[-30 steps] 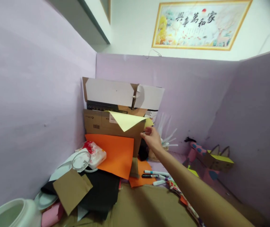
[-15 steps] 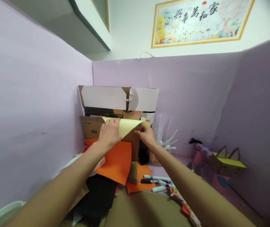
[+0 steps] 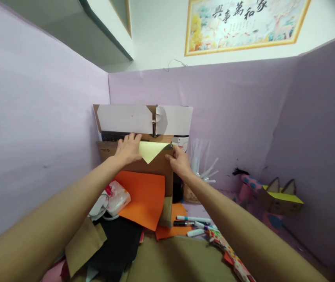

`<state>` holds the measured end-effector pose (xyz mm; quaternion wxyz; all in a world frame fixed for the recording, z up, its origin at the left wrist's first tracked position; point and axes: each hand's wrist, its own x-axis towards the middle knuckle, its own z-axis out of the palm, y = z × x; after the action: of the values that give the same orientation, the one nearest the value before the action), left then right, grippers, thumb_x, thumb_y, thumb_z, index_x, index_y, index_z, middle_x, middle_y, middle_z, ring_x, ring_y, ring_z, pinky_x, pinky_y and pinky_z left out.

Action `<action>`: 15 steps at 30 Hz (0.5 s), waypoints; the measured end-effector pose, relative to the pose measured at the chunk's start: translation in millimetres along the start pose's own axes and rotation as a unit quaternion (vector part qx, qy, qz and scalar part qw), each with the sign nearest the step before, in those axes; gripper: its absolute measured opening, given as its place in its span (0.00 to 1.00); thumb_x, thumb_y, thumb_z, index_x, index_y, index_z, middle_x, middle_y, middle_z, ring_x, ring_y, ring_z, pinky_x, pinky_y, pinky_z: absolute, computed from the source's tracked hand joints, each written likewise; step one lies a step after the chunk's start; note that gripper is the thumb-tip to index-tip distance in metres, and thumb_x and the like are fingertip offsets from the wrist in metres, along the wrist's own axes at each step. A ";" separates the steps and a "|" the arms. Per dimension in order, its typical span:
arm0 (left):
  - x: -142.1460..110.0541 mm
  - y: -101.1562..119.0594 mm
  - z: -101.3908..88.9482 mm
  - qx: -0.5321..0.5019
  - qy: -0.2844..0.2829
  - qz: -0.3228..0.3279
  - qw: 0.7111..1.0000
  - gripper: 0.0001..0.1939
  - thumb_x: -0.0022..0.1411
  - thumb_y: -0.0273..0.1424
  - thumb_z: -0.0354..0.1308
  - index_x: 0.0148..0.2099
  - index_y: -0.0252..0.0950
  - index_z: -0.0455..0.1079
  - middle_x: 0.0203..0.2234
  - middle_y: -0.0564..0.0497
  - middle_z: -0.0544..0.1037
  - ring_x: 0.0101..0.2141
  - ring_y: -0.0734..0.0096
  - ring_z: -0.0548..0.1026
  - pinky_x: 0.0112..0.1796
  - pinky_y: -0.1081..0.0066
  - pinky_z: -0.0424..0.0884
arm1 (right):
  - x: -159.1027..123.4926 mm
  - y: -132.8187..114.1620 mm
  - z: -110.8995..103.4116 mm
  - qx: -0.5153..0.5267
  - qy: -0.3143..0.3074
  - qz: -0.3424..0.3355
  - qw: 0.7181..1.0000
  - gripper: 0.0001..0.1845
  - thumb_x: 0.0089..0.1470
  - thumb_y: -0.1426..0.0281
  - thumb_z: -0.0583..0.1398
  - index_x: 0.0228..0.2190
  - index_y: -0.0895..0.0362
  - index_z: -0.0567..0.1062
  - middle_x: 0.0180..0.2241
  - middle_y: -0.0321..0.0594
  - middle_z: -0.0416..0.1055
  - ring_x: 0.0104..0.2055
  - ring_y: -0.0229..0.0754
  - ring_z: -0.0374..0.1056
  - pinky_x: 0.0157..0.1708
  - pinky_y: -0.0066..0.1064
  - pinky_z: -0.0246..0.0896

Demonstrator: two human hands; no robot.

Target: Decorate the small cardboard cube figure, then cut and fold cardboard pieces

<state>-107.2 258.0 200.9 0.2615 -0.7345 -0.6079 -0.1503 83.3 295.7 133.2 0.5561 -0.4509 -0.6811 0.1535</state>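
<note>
A pale yellow sheet of paper (image 3: pixel 152 151) hangs over the top edge of an upright brown cardboard piece (image 3: pixel 157 167), one corner folded down in front. My left hand (image 3: pixel 128 149) lies at that edge beside the sheet, fingers spread and reaching over the top. At the sheet's right end, my right hand (image 3: pixel 180 161) is closed in a pinch, thumb in front of the cardboard. Its other fingertips are partly hidden. Orange sheets (image 3: pixel 143 196) lean and lie below the hands.
An opened cardboard box (image 3: pixel 120 117) stands behind. Clear sticks (image 3: pixel 196 156) stand right of it. Markers (image 3: pixel 192 219), black sheets (image 3: pixel 117 243), a plastic-wrapped pack (image 3: pixel 118 197) and cardboard scraps (image 3: pixel 85 244) lie nearer. A cardboard animal figure (image 3: pixel 281 199) sits at the right by the purple walls (image 3: pixel 229 113).
My left hand has moved left and up along the cardboard edge, its fingers spreading. Less of the yellow sheet shows in front now. My right hand stays at the right end. The view has shifted slightly.
</note>
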 end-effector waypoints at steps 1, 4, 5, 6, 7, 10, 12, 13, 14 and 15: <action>-3.5 -0.1 1.9 0.001 0.006 -0.011 1.000 0.36 0.48 0.33 0.56 0.60 0.32 0.54 0.51 0.36 0.63 0.49 0.45 0.63 0.45 0.52 0.61 | -0.2 0.1 -0.6 0.002 -0.001 -0.005 1.000 0.09 0.44 0.70 0.58 0.32 0.54 0.70 0.24 0.34 0.68 0.29 0.41 0.64 0.33 0.33 0.58; -10.3 -3.8 2.8 -0.005 0.007 -0.016 1.000 0.26 0.53 0.27 0.52 0.56 0.38 0.60 0.51 0.41 0.66 0.49 0.51 0.64 0.46 0.56 0.61 | -1.0 0.6 -2.3 0.011 -0.008 -0.017 1.000 0.10 0.44 0.71 0.58 0.33 0.54 0.70 0.24 0.33 0.68 0.28 0.41 0.63 0.32 0.33 0.59; -10.1 -6.6 1.1 -0.010 0.004 -0.014 1.000 0.22 0.55 0.26 0.50 0.54 0.41 0.62 0.50 0.45 0.68 0.49 0.54 0.65 0.45 0.58 0.62 | -0.9 0.9 -2.7 0.014 -0.011 -0.020 1.000 0.10 0.44 0.71 0.58 0.33 0.54 0.71 0.23 0.33 0.68 0.28 0.40 0.64 0.32 0.33 0.59; -8.4 -10.1 -1.5 -0.016 0.000 -0.013 1.000 0.18 0.58 0.26 0.48 0.51 0.42 0.65 0.48 0.47 0.70 0.48 0.57 0.66 0.44 0.60 0.63 | -0.6 1.3 -3.0 0.017 -0.015 -0.022 1.000 0.11 0.44 0.71 0.58 0.34 0.54 0.71 0.23 0.33 0.68 0.28 0.41 0.64 0.32 0.33 0.60; -5.4 -14.2 -4.7 -0.021 -0.005 -0.012 1.000 0.15 0.61 0.27 0.46 0.49 0.41 0.66 0.46 0.48 0.72 0.47 0.59 0.67 0.43 0.60 0.64 | -0.1 1.8 -3.2 0.020 -0.017 -0.025 0.999 0.12 0.43 0.71 0.58 0.35 0.54 0.71 0.24 0.33 0.69 0.28 0.41 0.64 0.33 0.34 0.60; 8.9 -28.0 -14.5 -0.027 -0.015 -0.022 0.999 0.11 0.64 0.33 0.49 0.46 0.36 0.68 0.43 0.48 0.72 0.45 0.62 0.69 0.44 0.58 0.66 | 2.1 3.7 -3.7 0.037 -0.024 -0.035 0.998 0.17 0.44 0.73 0.59 0.39 0.54 0.71 0.27 0.34 0.71 0.30 0.41 0.66 0.36 0.35 0.61; 19.0 -35.6 -18.8 -0.023 -0.022 -0.040 0.999 0.13 0.63 0.36 0.52 0.47 0.34 0.67 0.44 0.47 0.72 0.44 0.62 0.70 0.44 0.56 0.67 | 3.0 4.6 -5.2 0.051 -0.027 -0.044 0.997 0.19 0.44 0.73 0.59 0.41 0.53 0.71 0.30 0.35 0.73 0.33 0.41 0.67 0.37 0.36 0.62; 23.3 -38.3 -20.1 -0.021 -0.026 -0.050 0.998 0.14 0.62 0.36 0.53 0.47 0.34 0.67 0.44 0.47 0.72 0.44 0.63 0.71 0.44 0.57 0.68 | 3.2 4.7 -6.5 0.058 -0.026 -0.049 0.997 0.19 0.44 0.74 0.59 0.42 0.52 0.70 0.31 0.35 0.73 0.34 0.41 0.68 0.38 0.36 0.62; 26.7 -40.1 -20.9 -0.019 -0.029 -0.058 0.998 0.14 0.62 0.35 0.53 0.47 0.34 0.67 0.44 0.47 0.72 0.43 0.63 0.71 0.43 0.57 0.68 | 3.2 4.5 -8.3 0.063 -0.024 -0.053 0.996 0.20 0.44 0.74 0.59 0.42 0.52 0.70 0.32 0.35 0.73 0.35 0.42 0.68 0.38 0.37 0.63; 29.2 -41.0 -21.6 -0.017 -0.031 -0.065 0.997 0.14 0.62 0.35 0.54 0.47 0.34 0.67 0.44 0.47 0.72 0.43 0.63 0.72 0.43 0.57 0.69 | 3.1 4.0 -10.3 0.067 -0.021 -0.057 0.996 0.19 0.44 0.74 0.59 0.42 0.52 0.70 0.32 0.35 0.73 0.35 0.42 0.68 0.37 0.37 0.63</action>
<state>-138.6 274.6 242.5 0.2196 -0.7022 -0.6594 -0.1544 94.3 297.3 135.7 0.5783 -0.3701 -0.7054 0.1760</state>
